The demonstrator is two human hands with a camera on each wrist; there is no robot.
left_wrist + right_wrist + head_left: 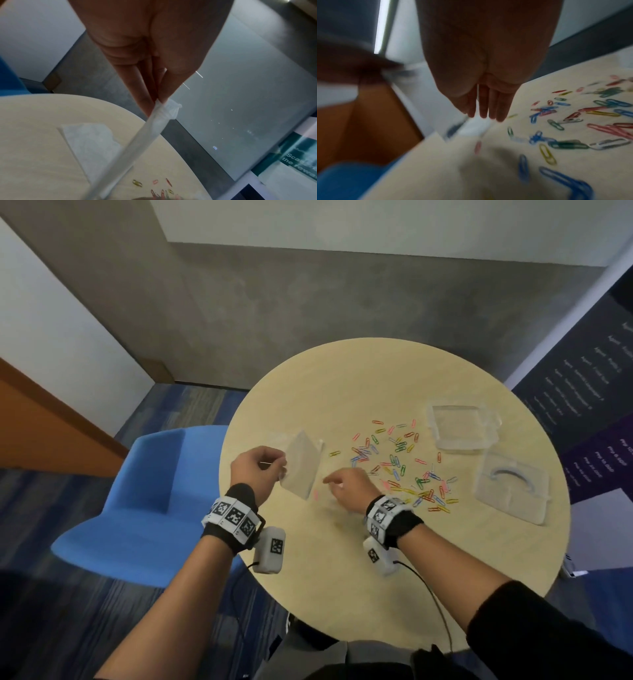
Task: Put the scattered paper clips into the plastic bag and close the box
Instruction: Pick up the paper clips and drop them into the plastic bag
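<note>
The plastic bag hangs from your left hand, pinched at its top corner between thumb and fingertips. It hangs tilted, its long edge running down and away from that hand toward your right hand, its lower end close to the table. From the head view you cannot tell whether its mouth is open. It is thin, clear and limp, so it will likely sag shut unless you spread it.

Your right hand lies just beside the bag's lower edge, fingers straight and together, holding nothing that shows, though that view is blurred. The paper clips spread out on the far side of your right hand from the bag, a loose, many-coloured scatter lying flat at all angles. One pink clip lies between bag and right hand. Your right hand is much the nearer to the clips, so picking up likely falls to it.

Beyond the clips from your right hand sit the clear box and, nearer you, its lid, apart and both empty-looking.
</note>
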